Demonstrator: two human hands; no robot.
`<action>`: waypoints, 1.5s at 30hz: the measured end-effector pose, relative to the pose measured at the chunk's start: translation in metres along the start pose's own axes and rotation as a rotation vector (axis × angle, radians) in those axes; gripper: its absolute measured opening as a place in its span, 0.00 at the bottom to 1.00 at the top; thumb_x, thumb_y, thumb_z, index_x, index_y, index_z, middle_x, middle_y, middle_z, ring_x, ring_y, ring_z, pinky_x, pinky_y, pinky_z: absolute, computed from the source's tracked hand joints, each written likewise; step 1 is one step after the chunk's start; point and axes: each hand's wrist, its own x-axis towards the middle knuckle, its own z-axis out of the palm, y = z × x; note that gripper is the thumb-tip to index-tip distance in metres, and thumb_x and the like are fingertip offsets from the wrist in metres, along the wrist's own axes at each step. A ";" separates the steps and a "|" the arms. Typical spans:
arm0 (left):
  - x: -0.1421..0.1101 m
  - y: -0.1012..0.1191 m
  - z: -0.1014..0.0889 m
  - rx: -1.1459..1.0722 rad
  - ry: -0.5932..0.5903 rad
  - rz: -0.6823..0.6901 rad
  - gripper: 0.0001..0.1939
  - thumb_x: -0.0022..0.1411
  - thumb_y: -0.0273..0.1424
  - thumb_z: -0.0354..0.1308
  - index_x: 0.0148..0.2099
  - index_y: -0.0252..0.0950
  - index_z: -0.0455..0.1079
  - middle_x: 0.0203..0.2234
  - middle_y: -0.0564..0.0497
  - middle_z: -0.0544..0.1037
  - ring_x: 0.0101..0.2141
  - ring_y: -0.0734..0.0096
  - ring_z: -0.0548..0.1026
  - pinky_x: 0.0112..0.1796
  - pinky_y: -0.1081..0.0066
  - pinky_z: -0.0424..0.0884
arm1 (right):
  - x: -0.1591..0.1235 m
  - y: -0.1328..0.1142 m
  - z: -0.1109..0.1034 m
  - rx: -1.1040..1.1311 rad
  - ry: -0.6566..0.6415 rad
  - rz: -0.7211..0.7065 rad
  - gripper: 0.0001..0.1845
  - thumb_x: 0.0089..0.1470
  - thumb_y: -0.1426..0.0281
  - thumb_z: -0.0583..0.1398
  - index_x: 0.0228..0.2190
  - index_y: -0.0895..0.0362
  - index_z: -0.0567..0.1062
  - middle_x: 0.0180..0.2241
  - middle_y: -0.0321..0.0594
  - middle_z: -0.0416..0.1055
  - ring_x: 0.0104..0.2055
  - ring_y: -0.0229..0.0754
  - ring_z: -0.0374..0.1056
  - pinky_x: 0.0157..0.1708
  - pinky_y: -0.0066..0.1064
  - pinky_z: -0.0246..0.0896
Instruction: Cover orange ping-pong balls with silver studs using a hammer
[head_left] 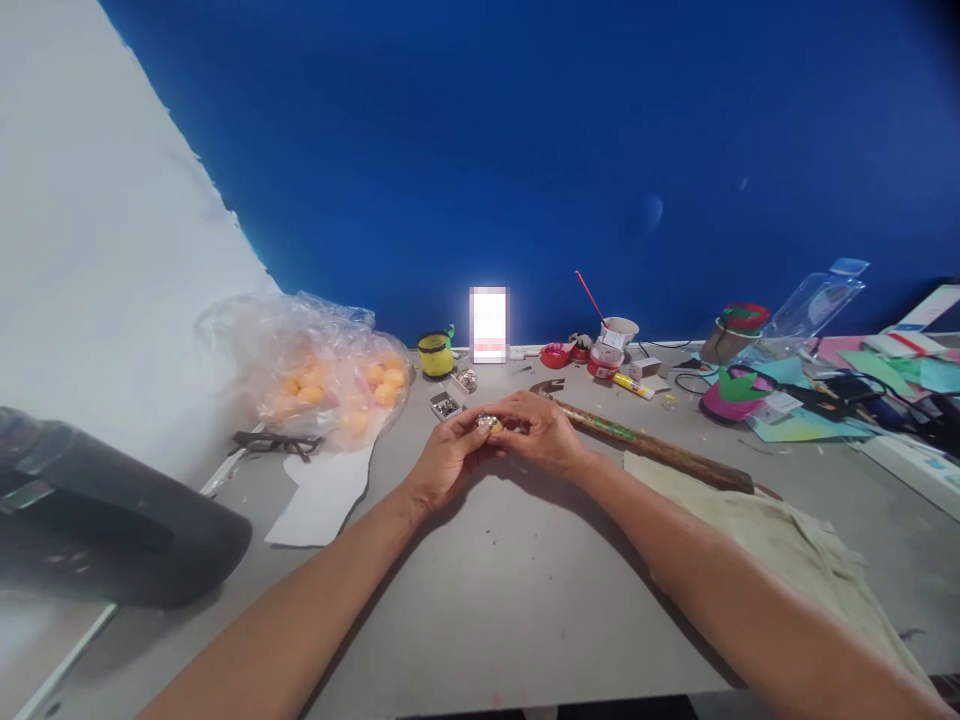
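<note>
My left hand (pixel 450 455) and right hand (pixel 546 432) are both closed by the fingertips on a small shiny piece (pixel 489 424), silver and yellowish, partly hidden. Position: over the bench (pixel 495 600), left of the wooden-handled tool (pixel 645 437). Also left of that tool: a small box of metal bits (pixel 437 408), then a yellow cup (pixel 436 357). On its near side: a beige cloth (pixel 757 540).

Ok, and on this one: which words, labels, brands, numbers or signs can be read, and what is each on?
None can be read.
Yellow tube: print too small.
White cup: label too small.
Wooden handle: green marking, not legible.
White box at right: faint markings, too blurred.
Bright panel by the wall: pixelated, nothing legible.
</note>
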 end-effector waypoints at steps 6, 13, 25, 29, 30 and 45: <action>0.000 0.005 0.000 -0.083 -0.032 -0.010 0.20 0.59 0.36 0.73 0.51 0.31 0.80 0.39 0.42 0.83 0.38 0.64 0.79 0.42 0.67 0.77 | -0.005 -0.007 0.002 -0.503 0.059 -0.172 0.21 0.70 0.56 0.57 0.54 0.54 0.81 0.42 0.43 0.82 0.42 0.43 0.75 0.40 0.32 0.64; -0.004 0.011 0.005 -0.089 0.036 -0.031 0.22 0.57 0.36 0.75 0.50 0.31 0.80 0.34 0.46 0.82 0.35 0.69 0.79 0.43 0.68 0.78 | -0.004 -0.015 0.007 -0.719 0.156 -0.283 0.22 0.72 0.57 0.55 0.51 0.57 0.80 0.37 0.42 0.82 0.37 0.42 0.72 0.36 0.36 0.60; -0.003 0.012 0.005 -0.085 0.093 0.001 0.23 0.58 0.28 0.73 0.56 0.35 0.79 0.48 0.44 0.82 0.43 0.66 0.80 0.48 0.64 0.78 | -0.004 -0.011 0.003 -0.389 0.134 -0.102 0.22 0.69 0.57 0.58 0.56 0.57 0.76 0.46 0.47 0.80 0.46 0.46 0.75 0.45 0.35 0.68; -0.002 0.012 0.003 -0.100 0.150 -0.019 0.23 0.55 0.24 0.72 0.54 0.33 0.79 0.48 0.43 0.81 0.42 0.64 0.81 0.45 0.65 0.79 | -0.001 -0.002 -0.005 -0.429 0.100 0.074 0.16 0.67 0.63 0.59 0.52 0.56 0.77 0.43 0.46 0.80 0.45 0.46 0.74 0.45 0.34 0.66; -0.001 0.012 0.001 -0.092 0.162 -0.018 0.23 0.55 0.24 0.72 0.54 0.34 0.78 0.47 0.43 0.81 0.41 0.63 0.82 0.43 0.65 0.79 | 0.001 0.001 -0.008 -0.467 0.090 0.144 0.15 0.67 0.65 0.59 0.52 0.56 0.77 0.43 0.46 0.79 0.46 0.47 0.73 0.45 0.34 0.66; 0.000 0.007 -0.007 0.226 0.204 0.039 0.32 0.52 0.34 0.75 0.59 0.37 0.73 0.40 0.50 0.77 0.29 0.77 0.72 0.32 0.73 0.69 | 0.009 0.025 -0.042 -0.753 -0.313 0.676 0.18 0.61 0.58 0.61 0.46 0.57 0.80 0.50 0.54 0.76 0.54 0.57 0.70 0.46 0.42 0.64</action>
